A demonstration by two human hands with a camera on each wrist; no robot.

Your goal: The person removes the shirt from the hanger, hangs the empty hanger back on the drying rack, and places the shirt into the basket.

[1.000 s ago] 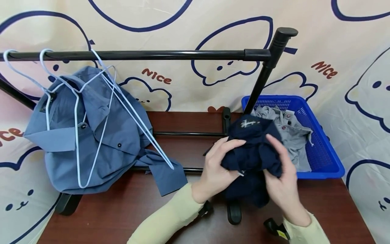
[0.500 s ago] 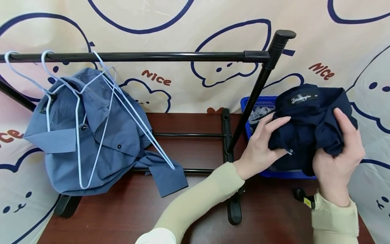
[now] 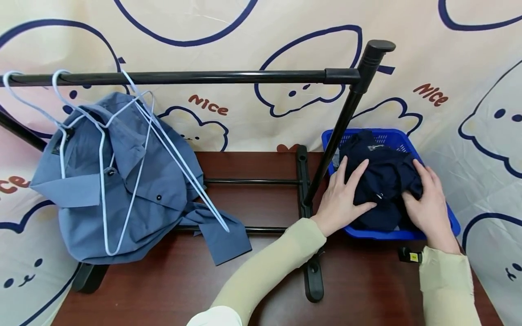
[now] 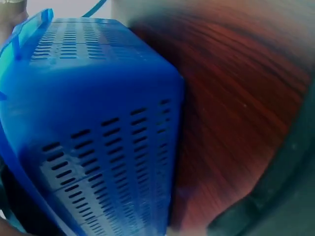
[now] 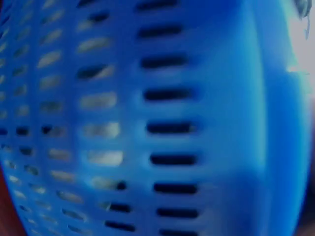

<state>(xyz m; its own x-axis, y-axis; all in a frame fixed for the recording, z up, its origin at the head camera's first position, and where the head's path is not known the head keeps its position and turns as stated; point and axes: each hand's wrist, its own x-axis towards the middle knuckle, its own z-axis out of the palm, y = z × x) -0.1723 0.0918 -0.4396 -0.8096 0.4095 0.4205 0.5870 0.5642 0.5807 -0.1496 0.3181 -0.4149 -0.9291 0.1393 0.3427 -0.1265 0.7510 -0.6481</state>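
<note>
Navy garment (image 3: 385,179): bunched inside the blue basket (image 3: 391,234), at the right of the counter (image 3: 163,294).
Left hand (image 3: 340,201): fingers spread and released, against the garment's left side.
Right hand (image 3: 430,208): fingers extended along the garment's right edge, thumb apart, not clenched.
Basket edges: near rim in front of the garment; left side just beside the black rack post (image 3: 342,131).
Room: counter stretches between basket and blue shirt (image 3: 147,226), well apart.
Writing: red "Nice" reads whole in 2 places on the backdrop (image 3: 244,131); the garment's neck label (image 3: 375,147) is too small to read.
</note>
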